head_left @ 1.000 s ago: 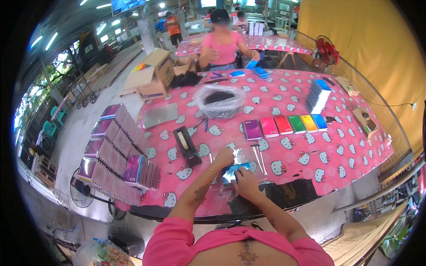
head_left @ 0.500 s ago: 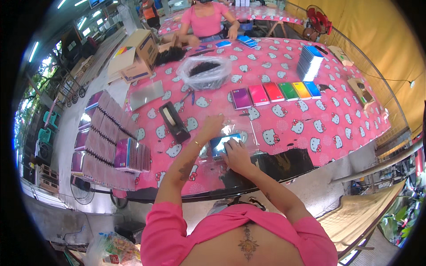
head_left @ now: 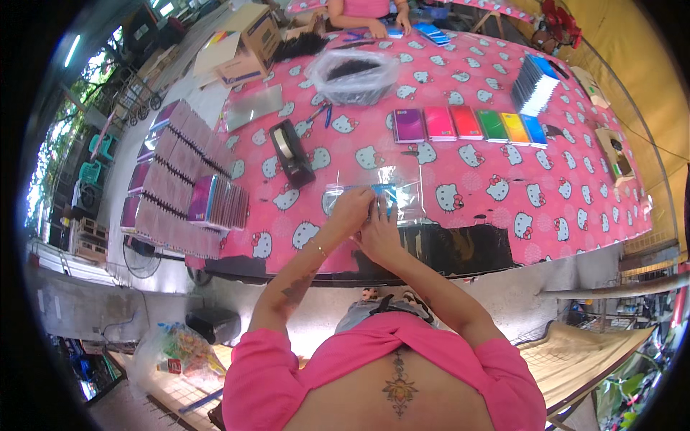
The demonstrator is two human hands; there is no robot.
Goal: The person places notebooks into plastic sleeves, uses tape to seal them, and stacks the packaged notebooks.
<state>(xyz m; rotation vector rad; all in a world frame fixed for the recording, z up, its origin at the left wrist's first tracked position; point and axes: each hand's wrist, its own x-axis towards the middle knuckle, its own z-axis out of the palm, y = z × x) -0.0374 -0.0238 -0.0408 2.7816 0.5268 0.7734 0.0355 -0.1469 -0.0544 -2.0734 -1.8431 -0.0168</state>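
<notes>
A small blue notebook (head_left: 389, 192) lies on clear plastic film (head_left: 412, 205) at the table's near side, mostly covered by my hands. My left hand (head_left: 352, 207) is closed at its left edge, fingers bent and pressed together; what they pinch is hidden. Over the notebook's near part lies my right hand (head_left: 379, 235), fingers stretched out and slightly apart, close against the left hand. Left of them stands a black tape dispenser (head_left: 293, 154).
Stacked spiral notebooks (head_left: 162, 205) fill the left side. Beyond my hands are a plastic-lined tub (head_left: 352, 79), a row of coloured notebooks (head_left: 466, 123) and a tall notebook stack (head_left: 533, 85). Another person's hands (head_left: 388, 27) work at the far edge, near a cardboard box (head_left: 241, 50).
My left hand has come down from the film's far side to the notebook's left edge, beside my right hand. The right fingers still lie over the notebook. The whole view has shifted.
</notes>
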